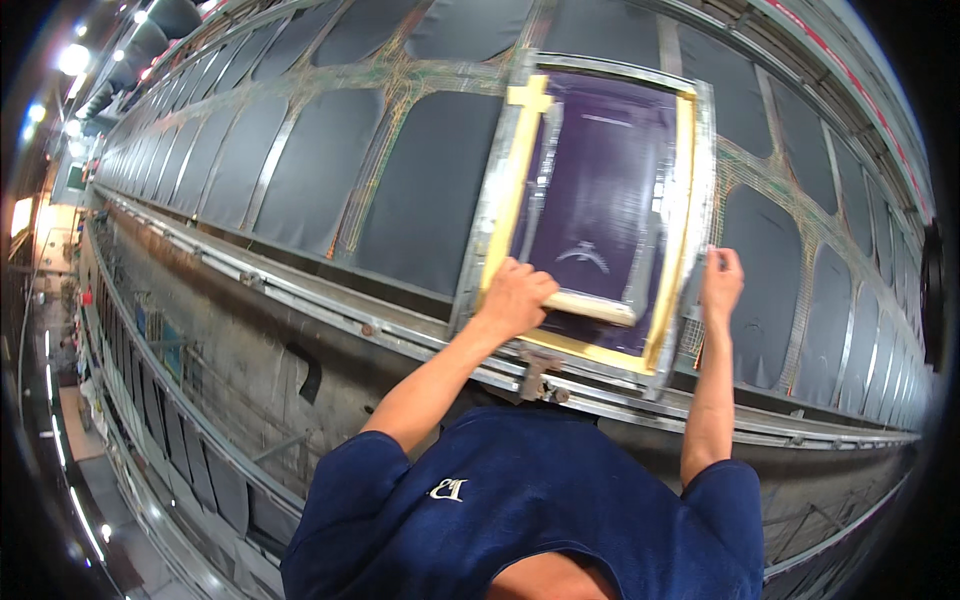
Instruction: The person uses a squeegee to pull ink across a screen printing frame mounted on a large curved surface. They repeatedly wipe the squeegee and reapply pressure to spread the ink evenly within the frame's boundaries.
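Observation:
A printing screen (575, 170) with dark purple mesh sits in a metal frame (493, 215), edged inside with yellow tape (684, 165). My left hand (517, 300) is closed round the left end of a squeegee (590, 306) with a pale handle, which lies across the near part of the mesh. Purple ink looks wet and glossy beyond it. Close by the frame's right side is my right hand (721, 285), its fingers curled in. Whether it touches the frame or holds something small, I cannot tell.
Dark fabric panels (430, 190) lie in rows along the long printing table, with streaky ink-stained strips between them. A metal rail (330, 305) with a clamp (540, 372) runs along the near edge. More dark panels (215, 465) hang below at left.

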A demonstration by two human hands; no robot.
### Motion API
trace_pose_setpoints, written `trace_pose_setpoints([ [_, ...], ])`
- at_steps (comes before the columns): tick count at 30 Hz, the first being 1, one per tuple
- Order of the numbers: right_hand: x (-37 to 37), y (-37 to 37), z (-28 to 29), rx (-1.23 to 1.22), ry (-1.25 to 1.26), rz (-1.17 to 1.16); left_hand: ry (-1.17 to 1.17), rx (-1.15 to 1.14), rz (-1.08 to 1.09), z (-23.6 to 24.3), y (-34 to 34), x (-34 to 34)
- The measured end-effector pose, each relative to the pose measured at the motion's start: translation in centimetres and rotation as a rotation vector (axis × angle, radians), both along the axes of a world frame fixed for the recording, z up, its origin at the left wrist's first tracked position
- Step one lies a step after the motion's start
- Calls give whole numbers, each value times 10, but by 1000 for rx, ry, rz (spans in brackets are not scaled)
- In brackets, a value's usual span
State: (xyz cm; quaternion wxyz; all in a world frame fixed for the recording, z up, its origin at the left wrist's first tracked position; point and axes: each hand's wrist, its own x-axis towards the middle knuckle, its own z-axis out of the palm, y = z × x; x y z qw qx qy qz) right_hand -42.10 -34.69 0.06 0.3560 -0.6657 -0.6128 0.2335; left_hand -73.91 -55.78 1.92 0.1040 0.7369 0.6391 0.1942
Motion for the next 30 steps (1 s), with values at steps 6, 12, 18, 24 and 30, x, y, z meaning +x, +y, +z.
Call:
trace_pose_setpoints([
  [6,-184,-61,-45,1,187,5,118,-25,26,0,-42,-178],
  [12,-257,-84,-47,-78,166,-15,121,107,-50,10,-86,-251],
  [18,-266,-87,-49,-45,112,-25,166,150,-71,-8,-138,-231],
  [24,-268,-79,-60,-141,-48,-22,195,114,-58,-16,-113,-240],
  [30,-269,-69,-25,-364,-281,69,214,214,-84,-30,43,-290],
])
